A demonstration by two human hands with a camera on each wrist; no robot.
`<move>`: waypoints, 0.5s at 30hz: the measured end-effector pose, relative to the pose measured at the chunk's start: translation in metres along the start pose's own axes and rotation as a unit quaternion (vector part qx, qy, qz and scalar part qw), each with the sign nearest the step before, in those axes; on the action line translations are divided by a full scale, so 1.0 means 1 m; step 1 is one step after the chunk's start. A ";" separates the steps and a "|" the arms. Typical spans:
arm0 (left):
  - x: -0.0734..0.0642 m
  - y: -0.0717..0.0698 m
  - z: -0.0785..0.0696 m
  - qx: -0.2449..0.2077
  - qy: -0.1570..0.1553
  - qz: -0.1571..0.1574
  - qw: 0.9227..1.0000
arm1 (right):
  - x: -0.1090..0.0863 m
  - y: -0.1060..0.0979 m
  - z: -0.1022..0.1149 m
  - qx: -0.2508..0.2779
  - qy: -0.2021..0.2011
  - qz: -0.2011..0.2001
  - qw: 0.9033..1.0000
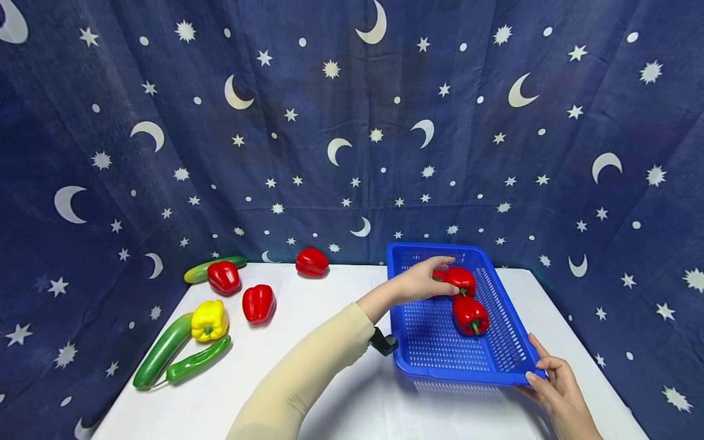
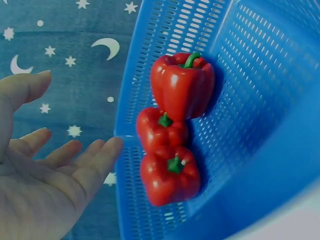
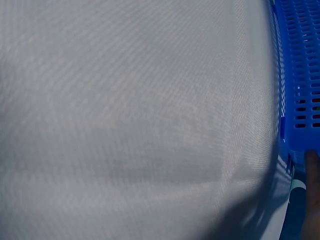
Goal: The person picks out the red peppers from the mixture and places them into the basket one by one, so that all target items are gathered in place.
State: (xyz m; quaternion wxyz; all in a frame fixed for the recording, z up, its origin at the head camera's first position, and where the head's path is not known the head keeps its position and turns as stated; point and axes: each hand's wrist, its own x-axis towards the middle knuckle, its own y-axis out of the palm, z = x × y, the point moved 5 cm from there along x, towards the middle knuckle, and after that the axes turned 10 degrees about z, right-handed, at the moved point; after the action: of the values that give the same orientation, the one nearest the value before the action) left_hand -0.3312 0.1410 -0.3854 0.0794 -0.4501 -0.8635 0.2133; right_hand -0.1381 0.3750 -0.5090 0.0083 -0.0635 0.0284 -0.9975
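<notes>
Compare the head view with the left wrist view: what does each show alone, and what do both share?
Only the head view shows the yellow pepper, green vegetables, three red peppers outside the blue basket, and the right hand gripping it.

Only the left wrist view shows the palm of the left hand and stems on all three basket peppers.

Both show the left hand, the basket and the peppers inside.

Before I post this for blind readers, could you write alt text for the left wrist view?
Three red peppers sit in a blue basket. The person's empty left hand shows at the left, in front of a blue moon-and-star cloth.
</notes>
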 end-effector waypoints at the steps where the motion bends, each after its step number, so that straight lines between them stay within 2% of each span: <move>1: -0.003 -0.002 -0.001 0.001 0.004 -0.002 1.000 | 0.000 0.000 0.000 0.000 -0.002 0.001 1.000; 8: -0.021 -0.015 -0.009 0.032 0.026 -0.018 0.999 | 0.000 0.001 0.001 -0.002 -0.008 0.008 1.000; 15: -0.037 -0.022 -0.007 0.022 0.041 -0.025 0.999 | -0.001 0.001 0.002 0.000 -0.009 0.008 1.000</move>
State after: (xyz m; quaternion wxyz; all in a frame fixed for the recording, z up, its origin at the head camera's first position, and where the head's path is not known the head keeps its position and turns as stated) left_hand -0.3231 0.1019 -0.3675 0.1302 -0.4350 -0.8654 0.2118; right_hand -0.1365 0.3741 -0.5069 0.0167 -0.0722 0.0290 -0.9968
